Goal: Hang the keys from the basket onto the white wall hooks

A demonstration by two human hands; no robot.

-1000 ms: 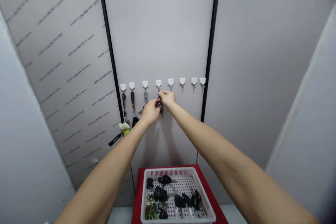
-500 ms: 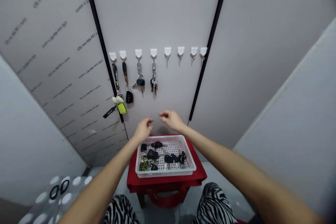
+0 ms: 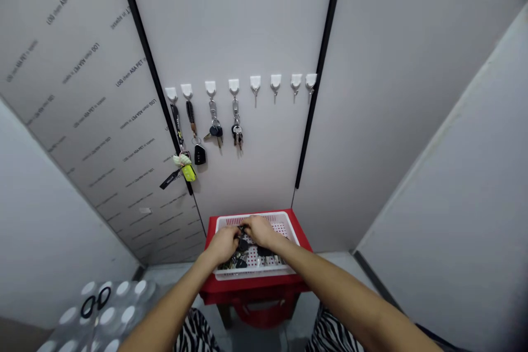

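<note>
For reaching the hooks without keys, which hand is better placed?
Probably the right hand: it is almost straight below the nearest bare hook, while the left hand is farther left.

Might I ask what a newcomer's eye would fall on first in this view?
Probably the row of white hooks across the wall, with keys hanging from the four on the left and a bright yellow tag dangling at the far left end. Next come the left hand and right hand, close together in the white basket on the red-topped stool below. At the lower left, black-handled scissors lie on white-capped bottles.
</note>
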